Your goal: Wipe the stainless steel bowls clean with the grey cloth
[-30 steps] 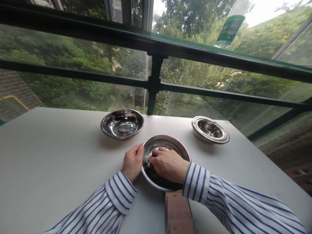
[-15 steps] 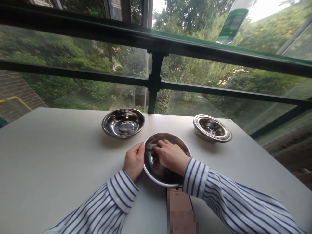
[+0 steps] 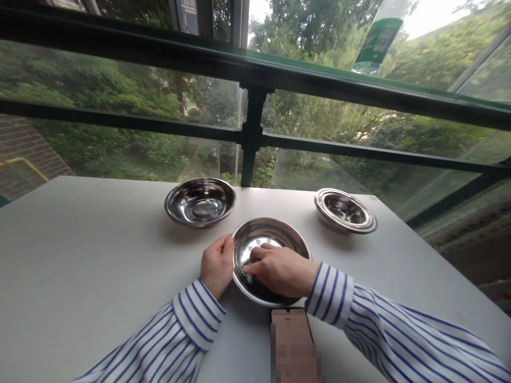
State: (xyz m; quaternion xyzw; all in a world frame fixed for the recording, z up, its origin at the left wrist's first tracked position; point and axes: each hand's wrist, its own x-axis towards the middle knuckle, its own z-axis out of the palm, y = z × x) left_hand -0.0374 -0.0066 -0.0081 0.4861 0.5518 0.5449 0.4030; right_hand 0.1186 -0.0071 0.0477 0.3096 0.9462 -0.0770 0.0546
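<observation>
A shiny steel bowl [image 3: 293, 238] rests on the white table in front of me. At its left rim, my left hand [image 3: 217, 264] is closed, thumb on top, gripping the edge. My right hand [image 3: 279, 268] reaches inside from the right, fingers curled and pressed toward the left part of the bottom. Something small and whitish shows by its fingertips; I cannot make out what it is. A group of small round spots shows on the metal beyond the fingers. Much of the bowl's inside is hidden by the right hand.
A second steel bowl [image 3: 200, 205] stands behind to the left, and steel bowls or dishes, apparently stacked [image 3: 346, 211], stand behind to the right. A phone [image 3: 293, 335] lies just below the middle bowl. A bottle [image 3: 377, 45] stands on the green railing [image 3: 311, 80].
My right hand has moved down and slightly left inside the bowl, uncovering the spots on the metal. My left hand keeps its grip on the rim. The whole view has shifted slightly.
</observation>
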